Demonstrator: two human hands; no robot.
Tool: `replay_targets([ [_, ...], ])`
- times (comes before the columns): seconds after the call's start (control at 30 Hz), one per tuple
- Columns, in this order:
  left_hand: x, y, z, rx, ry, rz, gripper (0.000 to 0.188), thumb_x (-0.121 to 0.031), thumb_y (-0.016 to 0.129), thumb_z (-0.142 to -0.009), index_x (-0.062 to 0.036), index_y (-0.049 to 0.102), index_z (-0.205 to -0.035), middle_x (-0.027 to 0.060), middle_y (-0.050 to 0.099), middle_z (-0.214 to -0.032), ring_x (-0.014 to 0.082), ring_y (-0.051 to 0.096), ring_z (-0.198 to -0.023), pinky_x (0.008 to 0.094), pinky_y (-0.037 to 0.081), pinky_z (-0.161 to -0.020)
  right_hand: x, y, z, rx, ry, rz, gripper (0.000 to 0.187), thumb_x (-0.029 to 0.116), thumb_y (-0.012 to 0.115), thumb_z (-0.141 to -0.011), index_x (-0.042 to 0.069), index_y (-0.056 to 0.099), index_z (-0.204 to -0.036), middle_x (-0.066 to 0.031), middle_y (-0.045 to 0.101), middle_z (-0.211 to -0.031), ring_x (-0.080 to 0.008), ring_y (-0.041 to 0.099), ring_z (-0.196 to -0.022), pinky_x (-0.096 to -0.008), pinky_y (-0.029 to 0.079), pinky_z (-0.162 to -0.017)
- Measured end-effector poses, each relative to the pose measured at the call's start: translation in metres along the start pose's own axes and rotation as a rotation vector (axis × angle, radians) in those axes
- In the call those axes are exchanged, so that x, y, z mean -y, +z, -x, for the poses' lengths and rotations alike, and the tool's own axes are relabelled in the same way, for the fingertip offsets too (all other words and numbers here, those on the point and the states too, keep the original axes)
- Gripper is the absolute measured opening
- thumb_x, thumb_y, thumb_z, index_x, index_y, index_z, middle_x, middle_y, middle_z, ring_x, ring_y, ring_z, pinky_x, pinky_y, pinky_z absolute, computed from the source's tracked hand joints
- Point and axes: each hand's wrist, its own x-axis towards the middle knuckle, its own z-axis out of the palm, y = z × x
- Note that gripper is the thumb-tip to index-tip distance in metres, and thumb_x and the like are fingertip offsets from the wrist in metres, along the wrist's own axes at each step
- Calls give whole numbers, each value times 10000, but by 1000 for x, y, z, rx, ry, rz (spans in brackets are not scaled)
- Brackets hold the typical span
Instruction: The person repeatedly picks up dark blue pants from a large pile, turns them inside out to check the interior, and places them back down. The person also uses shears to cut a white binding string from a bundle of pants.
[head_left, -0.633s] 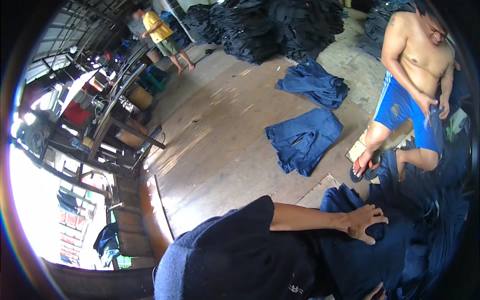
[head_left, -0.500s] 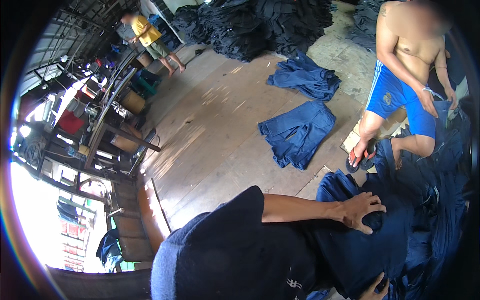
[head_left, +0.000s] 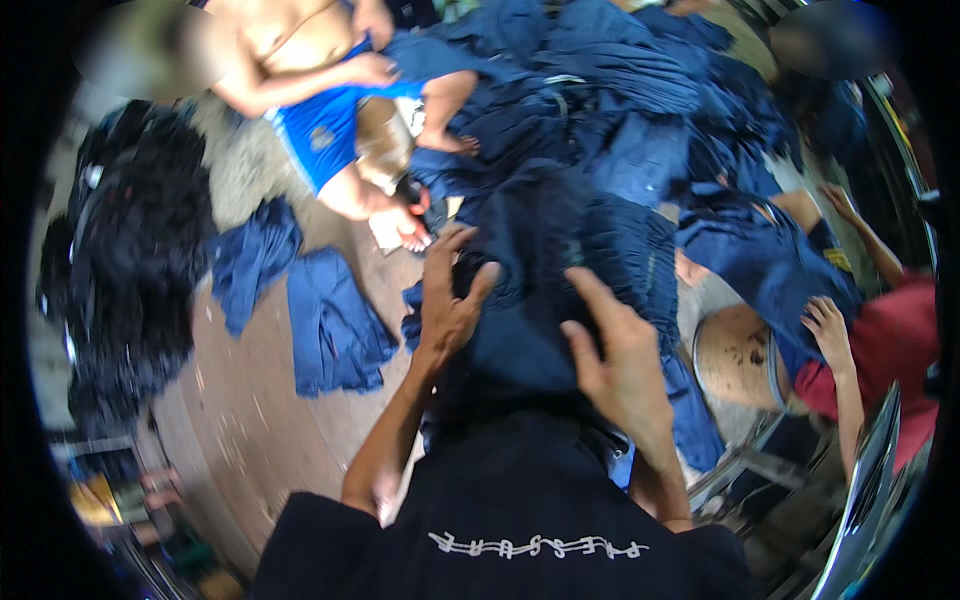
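Note:
A dark navy garment (head_left: 525, 345), probably trousers, is draped in front of my body. My left hand (head_left: 450, 300) is at its left edge, with thumb and fingers apart. Over its right side is my right hand (head_left: 625, 365), thumb and index finger spread and the other fingers partly hidden. Neither hand visibly grips the cloth. Just beyond the right hand lies a stack of folded navy garments with gathered edges (head_left: 640, 255).
A large heap of navy clothes (head_left: 620, 75) lies ahead. Someone in blue shorts (head_left: 315, 135) sits front left; a co-worker in a red shirt (head_left: 890, 350) sits right, beside a round drum (head_left: 735, 350). Navy trousers (head_left: 335, 325) and a black clothes pile (head_left: 140, 260) are left.
The view has swung right, bringing the red-shirted co-worker in. My left hand, earlier pressed on the cloth, now has its fingers raised. My right hand, mostly cut off before, shows fully.

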Motion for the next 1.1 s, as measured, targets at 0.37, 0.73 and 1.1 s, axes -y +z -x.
replay_targets([
  [0.37, -76, 28, -29, 272, -180, 287, 654, -140, 777, -992, 21, 523, -1573, 128, 693, -1272, 172, 673, -1063, 314, 576, -924, 1, 4, -1, 7, 31, -71, 422, 36, 763, -942, -23, 676, -1351, -217, 720, -1252, -393, 702, -1150, -461, 554, -1022],
  [0.73, -84, 16, -45, 383, -186, 470, 224, -100, 665, -1086, 53, 734, -1234, -64, 644, -1005, 21, 541, -902, 204, 438, -799, -36, -16, -40, -275, 151, -193, 432, -46, 774, -892, 28, 657, -1301, -135, 740, -1008, -265, 735, -829, -340, 577, -716],
  [1.1, -103, 15, -52, 400, -167, 613, 173, -135, 642, -1083, 7, 731, -1039, -103, 542, -857, 6, 447, -786, 218, 344, -681, -44, -42, -25, -430, 183, -359, 260, -78, 721, -976, 13, 705, -1219, 29, 576, -884, -11, 545, -705, -181, 444, -593],
])
